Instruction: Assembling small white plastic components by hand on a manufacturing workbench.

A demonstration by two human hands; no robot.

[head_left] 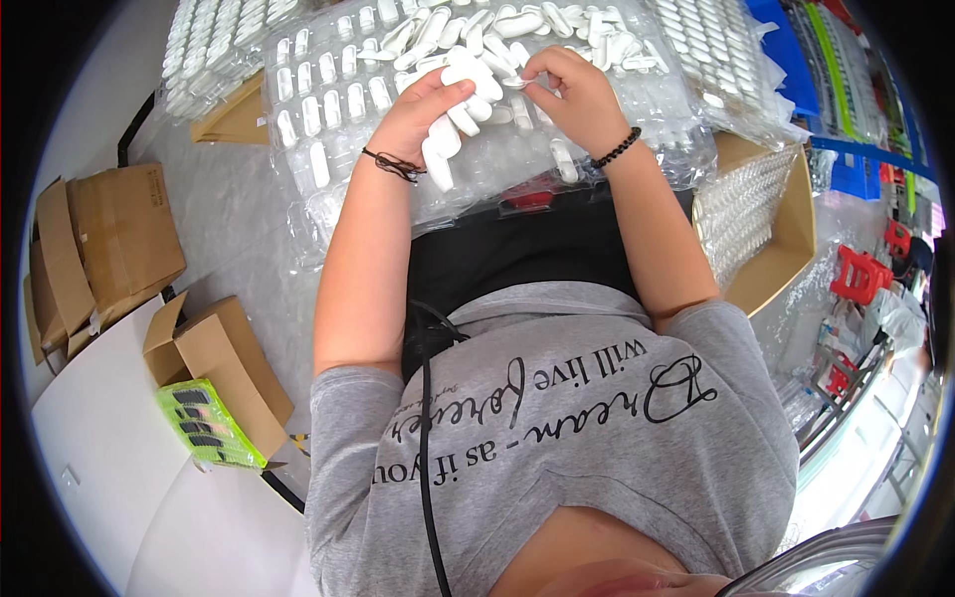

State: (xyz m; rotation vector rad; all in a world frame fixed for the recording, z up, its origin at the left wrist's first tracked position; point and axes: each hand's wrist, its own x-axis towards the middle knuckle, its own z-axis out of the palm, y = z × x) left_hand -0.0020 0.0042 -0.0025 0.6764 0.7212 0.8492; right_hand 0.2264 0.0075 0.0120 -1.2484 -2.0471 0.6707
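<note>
My left hand (pixel 416 111) is closed around a bunch of smooth white oblong plastic pieces (pixel 476 75), with several of them fanned out past the thumb and down toward the wrist. Close beside it, my right hand (pixel 582 98) pinches a small white piece (pixel 514 83) between thumb and forefinger; its exact shape is mostly hidden. Both hands are over a clear plastic blister tray (pixel 398 194) with white pieces standing in rows of pockets at its left. A loose heap of similar white pieces (pixel 517 22) lies on the tray's far side.
Stacked trays of white pieces (pixel 696 40) stand at the far right, and others (pixel 214 50) at the far left. An open carton holding trays (pixel 766 249) is at my right. Cardboard boxes (pixel 119 239) and a green-edged pack (pixel 209 423) are at my left. A black cable (pixel 426 438) hangs down my front.
</note>
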